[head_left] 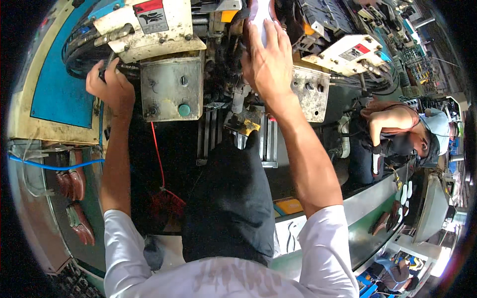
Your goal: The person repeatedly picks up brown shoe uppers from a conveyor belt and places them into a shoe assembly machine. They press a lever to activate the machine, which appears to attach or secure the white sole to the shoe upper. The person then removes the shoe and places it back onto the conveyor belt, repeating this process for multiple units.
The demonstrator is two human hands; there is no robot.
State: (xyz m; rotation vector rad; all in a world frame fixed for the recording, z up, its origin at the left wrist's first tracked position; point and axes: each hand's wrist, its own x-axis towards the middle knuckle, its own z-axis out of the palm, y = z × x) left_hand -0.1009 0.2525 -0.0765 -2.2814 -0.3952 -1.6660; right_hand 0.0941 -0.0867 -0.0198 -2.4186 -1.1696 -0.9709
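At the top middle, a shoe upper on a last (261, 11) sits in the machine, its pale lilac underside facing up with brown edges. My right hand (271, 67) lies over that underside, fingers stretched forward along it. The machine hides the shoe's far part. My left hand (113, 89) is raised at the machine's left side, fingers bent and apart, close to black cables (82, 59) and a metal fitting. No held thing shows in it. Beside it is a grimy control box (171, 89) with a green button (184, 110).
A second control box (310, 92) stands right of my right wrist. Brown shoes (79, 226) lie on a green surface at left. At right, shoes and pale soles (405, 198) rest on a green bench near a seated co-worker (397, 124). A red cord (157, 156) hangs below.
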